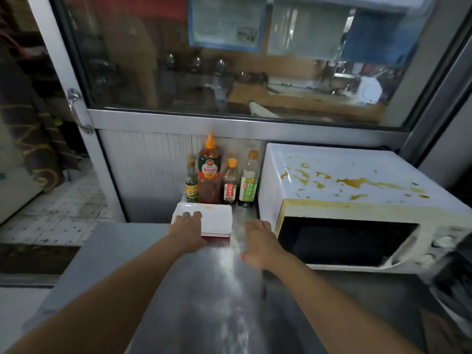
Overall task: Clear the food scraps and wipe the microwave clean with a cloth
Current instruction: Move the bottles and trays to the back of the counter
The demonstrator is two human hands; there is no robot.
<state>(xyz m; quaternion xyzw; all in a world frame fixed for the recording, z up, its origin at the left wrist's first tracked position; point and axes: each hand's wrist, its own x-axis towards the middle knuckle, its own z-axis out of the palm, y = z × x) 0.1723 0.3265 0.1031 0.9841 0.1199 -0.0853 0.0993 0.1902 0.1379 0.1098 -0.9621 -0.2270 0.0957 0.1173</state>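
A white microwave (332,159) stands at the right of a steel counter (204,290). Its top is smeared with orange-yellow sauce stains (357,182) and small scraps, and its door is closed. My left hand (187,229) reaches out with straight fingers and rests on a stack of white rectangular plates (217,218). My right hand (259,242) hovers with fingers spread over the counter, just left of the microwave's front corner, holding nothing. No cloth is in view.
Several sauce bottles (221,175) stand against the back wall between the plates and the microwave. A glass window (229,60) in a metal frame rises behind them. A dark object (454,277) sits at the right edge. The tiled floor (51,213) lies to the left.
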